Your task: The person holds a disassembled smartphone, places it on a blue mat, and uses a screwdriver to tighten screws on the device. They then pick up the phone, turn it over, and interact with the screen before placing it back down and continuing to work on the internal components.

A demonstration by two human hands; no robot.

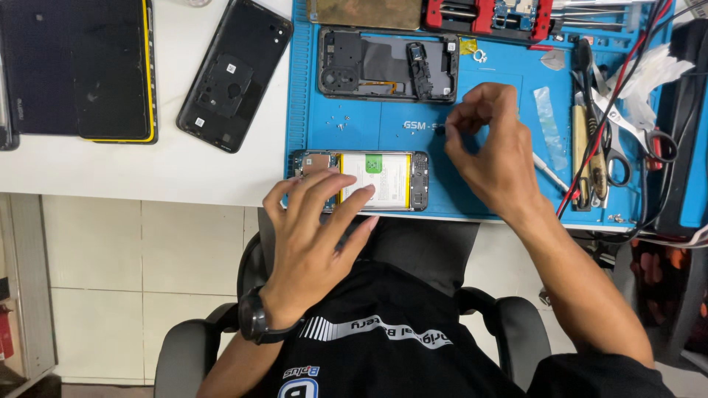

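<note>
An opened phone [383, 180] with a white battery lies near the front edge of a blue work mat [487, 81]. My left hand [313, 228] rests on the phone's left end, fingers spread, a dark watch on its wrist. My right hand [490, 144] hovers over the mat to the right of the phone, thumb and forefinger pinched together on something tiny and dark; what it is I cannot make out. A grey inner phone frame [387, 65] lies further back on the mat.
A black back cover [234, 74] and a dark tablet with a yellow edge [77, 70] lie on the white table at left. Tweezers, scissors [616, 151] and other tools crowd the mat's right side. A red fixture [487, 16] sits at the back. Tiny screws [341, 121] are scattered on the mat.
</note>
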